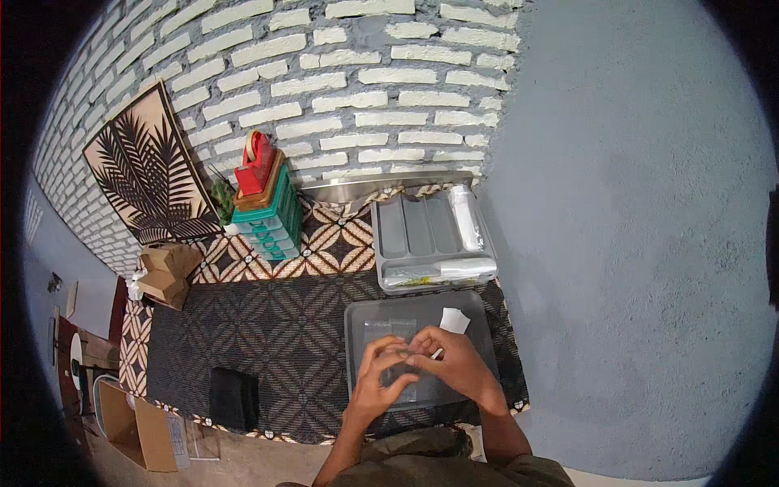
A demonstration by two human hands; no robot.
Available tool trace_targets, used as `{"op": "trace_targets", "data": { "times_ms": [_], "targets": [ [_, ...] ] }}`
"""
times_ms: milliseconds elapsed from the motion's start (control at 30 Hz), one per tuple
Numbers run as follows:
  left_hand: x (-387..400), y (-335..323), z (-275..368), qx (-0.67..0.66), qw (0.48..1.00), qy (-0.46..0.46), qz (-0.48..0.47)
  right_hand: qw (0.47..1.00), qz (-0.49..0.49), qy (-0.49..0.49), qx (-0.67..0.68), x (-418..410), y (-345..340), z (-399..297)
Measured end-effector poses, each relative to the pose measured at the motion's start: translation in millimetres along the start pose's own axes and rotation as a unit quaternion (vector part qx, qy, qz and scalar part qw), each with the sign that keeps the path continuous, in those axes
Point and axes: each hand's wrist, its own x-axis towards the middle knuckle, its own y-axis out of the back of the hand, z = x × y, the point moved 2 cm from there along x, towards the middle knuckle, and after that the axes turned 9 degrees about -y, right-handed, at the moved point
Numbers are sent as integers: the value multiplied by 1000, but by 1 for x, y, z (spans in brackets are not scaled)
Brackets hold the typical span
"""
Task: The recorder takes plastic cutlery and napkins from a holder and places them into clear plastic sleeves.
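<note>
My left hand (pixel 378 377) and my right hand (pixel 456 364) meet at the fingertips above a dark grey tray (pixel 359 395). A small white slip (pixel 437 353) shows between the thumb and fingers of my right hand. The left thumb stands away from its curled fingers; whether thin clear film lies between the fingertips cannot be told. Under and behind the hands, clear plastic sleeves (pixel 378 330) lie flat on the tray. Just beyond my right hand, a white piece of paper or card (pixel 454 320) rests on the tray.
Behind the tray stands a grey compartment organizer (pixel 389 234) with clear plastic packs (pixel 467 222). A teal drawer unit (pixel 274 225) carries a red tape dispenser (pixel 258 167). Farther left are a brown paper bag (pixel 167 280) and a folded black cloth (pixel 233 399). A wall (pixel 608 243) borders the right side.
</note>
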Motion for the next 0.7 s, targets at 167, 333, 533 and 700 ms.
{"op": "trace_targets", "data": {
  "times_ms": [167, 333, 533, 700],
  "targets": [
    [-4, 2, -4, 36, 998, 14, -39, 997, -21, 6, 75, -1, -1, 3],
    [-8, 7, -8, 28, 999, 27, 2, 999, 22, 29, 22, -8, 3, -7],
    [-4, 10, 0, 80, 994, 26, -69, 999, 49, 1, 18, -6, 0, -5],
    [12, 5, 12, 109, 980, 102, -131, 995, 99, 27, 11, -7, -5, -10]
  ]
}}
